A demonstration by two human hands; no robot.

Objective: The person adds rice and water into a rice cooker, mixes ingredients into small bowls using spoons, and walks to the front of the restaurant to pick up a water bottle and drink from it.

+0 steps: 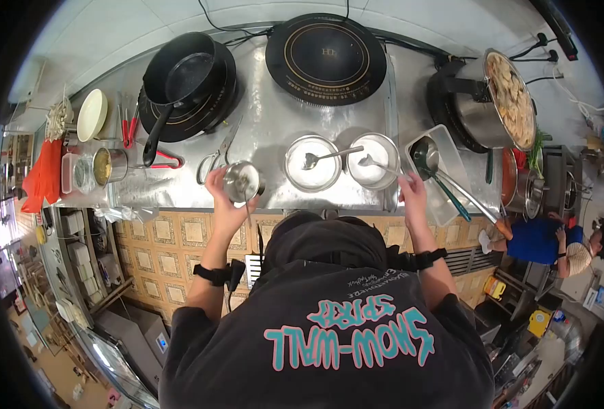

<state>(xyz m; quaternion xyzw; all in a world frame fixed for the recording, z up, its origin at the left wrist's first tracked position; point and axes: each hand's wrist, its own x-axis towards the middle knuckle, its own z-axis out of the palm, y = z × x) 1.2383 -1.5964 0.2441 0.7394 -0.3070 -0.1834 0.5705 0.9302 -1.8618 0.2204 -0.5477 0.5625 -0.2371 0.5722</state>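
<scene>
My left hand [225,208] is wrapped round a small metal cup [255,185], tilted towards me, with a spoon handle [248,213] sticking out over its rim. My right hand [414,193] is at the right rim of a metal bowl of white powder or grains [377,178], its fingers closed on the handle end of a spoon [382,165] that rests in the bowl. Just left stands a second metal bowl [310,183] with similar white contents and another spoon [329,156] lying across it.
Scissors [221,151] lie beyond my left hand. A black pan [182,78] sits on the left cooker; the middle induction cooker [328,54] is bare. Right are a plastic tray [453,136] with ladles [426,155] and a full stockpot [510,102]. A person [540,242] is at far right.
</scene>
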